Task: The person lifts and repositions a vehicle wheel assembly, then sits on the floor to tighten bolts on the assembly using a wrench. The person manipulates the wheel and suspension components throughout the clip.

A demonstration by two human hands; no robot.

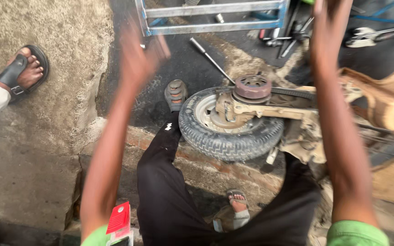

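Both my arms are raised in front of me and blurred by motion. My left hand (138, 53) is up over the dark ground, fingers loose, with nothing in it. My right hand (327, 25) is lifted higher, its spread fingertips cut off by the top edge, and it is empty too. Below and between them lies a small wheel with a black tyre (226, 136), joined to a dirty tan engine casing (297, 132). A rusty round pulley (252, 86) with a black belt (292, 92) sits on top of it. Neither hand touches any of this.
A long metal socket bar (209, 58) lies beyond the wheel. A blue-grey metal frame (210, 20) and loose tools (288, 32) are at the back. Another person's sandalled foot (26, 68) rests at left. My own sandalled feet (175, 93) (238, 202) flank the wheel. A red-and-white object (119, 222) is at my left elbow.
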